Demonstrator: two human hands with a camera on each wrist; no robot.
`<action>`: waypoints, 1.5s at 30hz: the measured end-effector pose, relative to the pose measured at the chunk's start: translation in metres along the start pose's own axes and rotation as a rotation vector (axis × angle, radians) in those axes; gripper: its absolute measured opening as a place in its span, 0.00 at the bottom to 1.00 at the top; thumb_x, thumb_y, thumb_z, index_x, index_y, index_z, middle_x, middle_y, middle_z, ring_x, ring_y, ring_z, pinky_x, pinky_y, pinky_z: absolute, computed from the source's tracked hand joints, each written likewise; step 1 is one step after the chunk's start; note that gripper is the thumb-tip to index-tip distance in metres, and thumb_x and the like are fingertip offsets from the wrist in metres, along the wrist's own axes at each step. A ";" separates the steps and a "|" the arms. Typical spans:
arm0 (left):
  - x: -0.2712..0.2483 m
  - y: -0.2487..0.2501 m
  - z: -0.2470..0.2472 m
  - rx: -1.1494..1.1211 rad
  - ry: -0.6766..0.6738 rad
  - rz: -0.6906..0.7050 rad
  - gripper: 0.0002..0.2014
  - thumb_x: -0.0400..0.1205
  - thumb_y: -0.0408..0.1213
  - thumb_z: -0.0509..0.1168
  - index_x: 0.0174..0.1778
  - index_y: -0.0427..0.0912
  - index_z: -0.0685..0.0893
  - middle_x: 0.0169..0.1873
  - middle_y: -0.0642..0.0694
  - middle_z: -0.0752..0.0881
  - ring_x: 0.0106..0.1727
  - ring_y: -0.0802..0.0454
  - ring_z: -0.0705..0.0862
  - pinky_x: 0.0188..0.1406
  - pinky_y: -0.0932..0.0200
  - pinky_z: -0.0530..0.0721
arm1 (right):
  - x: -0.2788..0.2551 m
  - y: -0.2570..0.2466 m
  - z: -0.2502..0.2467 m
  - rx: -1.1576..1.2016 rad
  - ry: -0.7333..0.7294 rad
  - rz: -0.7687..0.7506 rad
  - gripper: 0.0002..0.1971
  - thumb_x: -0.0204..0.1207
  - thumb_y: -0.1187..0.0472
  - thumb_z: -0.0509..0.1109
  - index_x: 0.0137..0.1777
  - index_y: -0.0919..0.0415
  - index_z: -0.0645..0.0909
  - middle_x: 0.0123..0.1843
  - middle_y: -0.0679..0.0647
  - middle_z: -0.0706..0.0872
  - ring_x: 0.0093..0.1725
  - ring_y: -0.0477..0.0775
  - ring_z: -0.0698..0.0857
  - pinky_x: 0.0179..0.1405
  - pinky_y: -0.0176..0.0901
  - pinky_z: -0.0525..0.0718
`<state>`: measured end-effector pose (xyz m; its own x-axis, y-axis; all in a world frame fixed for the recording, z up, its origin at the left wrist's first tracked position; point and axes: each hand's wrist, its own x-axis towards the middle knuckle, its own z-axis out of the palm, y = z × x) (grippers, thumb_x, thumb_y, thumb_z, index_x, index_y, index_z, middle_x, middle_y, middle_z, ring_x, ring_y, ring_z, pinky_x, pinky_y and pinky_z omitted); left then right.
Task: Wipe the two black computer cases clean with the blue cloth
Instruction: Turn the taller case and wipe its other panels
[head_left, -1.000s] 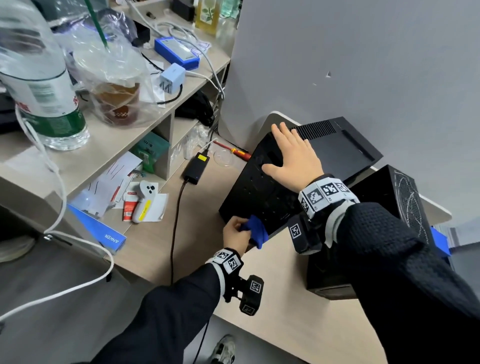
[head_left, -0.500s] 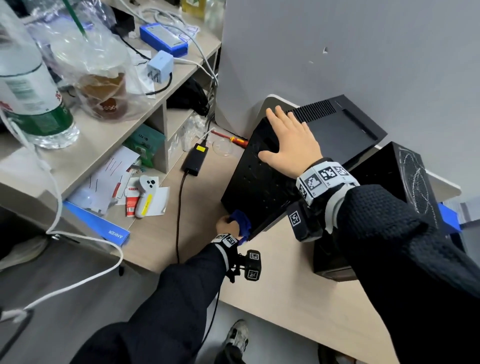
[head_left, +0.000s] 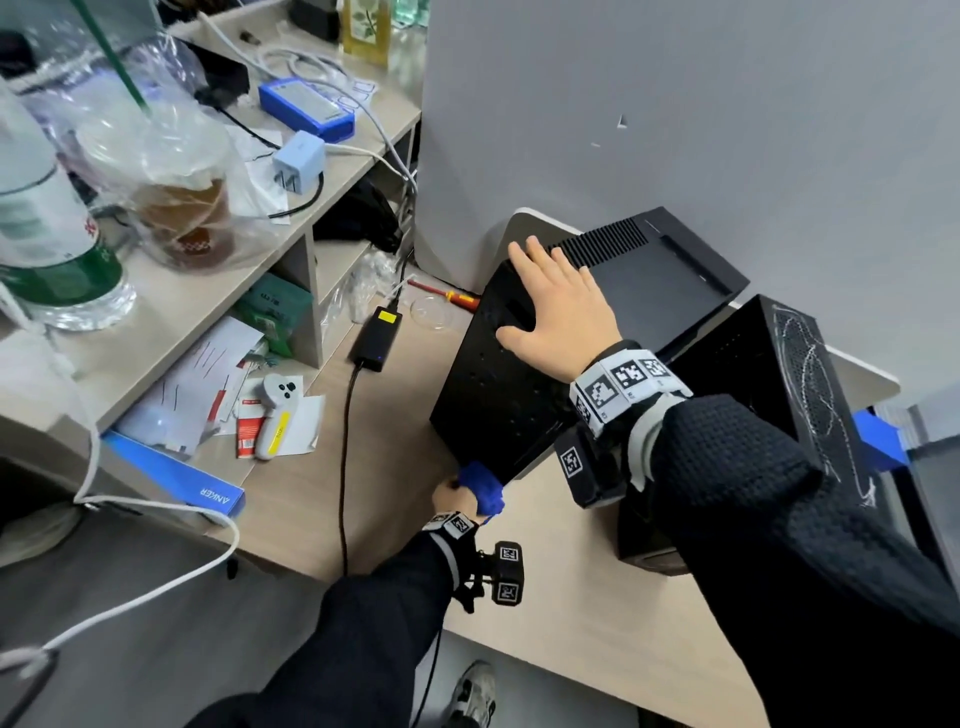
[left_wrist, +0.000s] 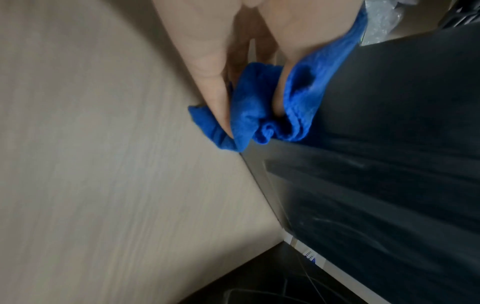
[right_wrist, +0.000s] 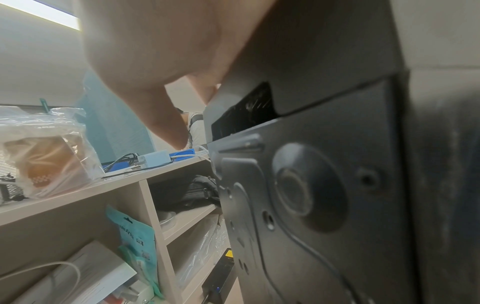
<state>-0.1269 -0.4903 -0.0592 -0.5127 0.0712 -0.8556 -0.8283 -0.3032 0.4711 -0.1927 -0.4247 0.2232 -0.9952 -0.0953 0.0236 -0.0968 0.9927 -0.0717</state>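
Observation:
A black computer case (head_left: 498, 395) stands tilted on the desk, and my right hand (head_left: 558, 306) lies flat on its upper face with straight fingers. My left hand (head_left: 454, 496) grips the bunched blue cloth (head_left: 483, 486) at the case's lower near corner. The left wrist view shows my fingers (left_wrist: 215, 86) pinching the blue cloth (left_wrist: 259, 107) against the dark side panel (left_wrist: 389, 144). A second black case (head_left: 769, 405) stands to the right, partly hidden by my right arm. The right wrist view shows the first case's panel (right_wrist: 311, 195) close up under my palm (right_wrist: 161, 51).
A shelf unit (head_left: 208, 312) stands at left with a bagged drink cup (head_left: 176, 208), a water bottle (head_left: 47, 228), chargers and cables. A black power brick (head_left: 376, 338) with its cord, a red screwdriver (head_left: 447, 299) and a white controller (head_left: 275, 410) lie on the desk (head_left: 571, 597). A grey partition (head_left: 675, 104) rises behind the cases.
My left hand has slid the blue cloth down the case's near edge to its lower corner. My right hand has stayed flat on the upper face.

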 end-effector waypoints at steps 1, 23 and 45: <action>-0.005 0.008 -0.002 0.011 -0.004 0.013 0.14 0.73 0.42 0.58 0.44 0.34 0.76 0.34 0.38 0.86 0.41 0.41 0.88 0.43 0.53 0.85 | 0.000 0.000 0.000 0.000 0.002 0.000 0.45 0.72 0.47 0.66 0.86 0.49 0.47 0.87 0.51 0.47 0.86 0.57 0.46 0.84 0.58 0.47; 0.004 0.080 -0.019 0.000 0.059 0.240 0.13 0.81 0.16 0.54 0.59 0.21 0.79 0.52 0.25 0.84 0.58 0.37 0.80 0.50 0.54 0.71 | 0.006 0.000 -0.003 0.013 -0.015 0.014 0.45 0.71 0.47 0.67 0.85 0.48 0.47 0.87 0.49 0.47 0.86 0.55 0.46 0.84 0.56 0.46; -0.042 0.095 0.001 0.170 0.205 0.404 0.04 0.64 0.36 0.67 0.25 0.41 0.84 0.28 0.37 0.86 0.36 0.35 0.87 0.38 0.42 0.89 | 0.015 0.000 -0.005 0.029 -0.025 0.029 0.44 0.72 0.46 0.66 0.85 0.48 0.49 0.87 0.49 0.48 0.86 0.55 0.47 0.84 0.56 0.46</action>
<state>-0.1843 -0.5217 0.0221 -0.7598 -0.2144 -0.6138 -0.6064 -0.1069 0.7879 -0.2075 -0.4262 0.2285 -0.9976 -0.0687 -0.0035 -0.0680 0.9926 -0.1006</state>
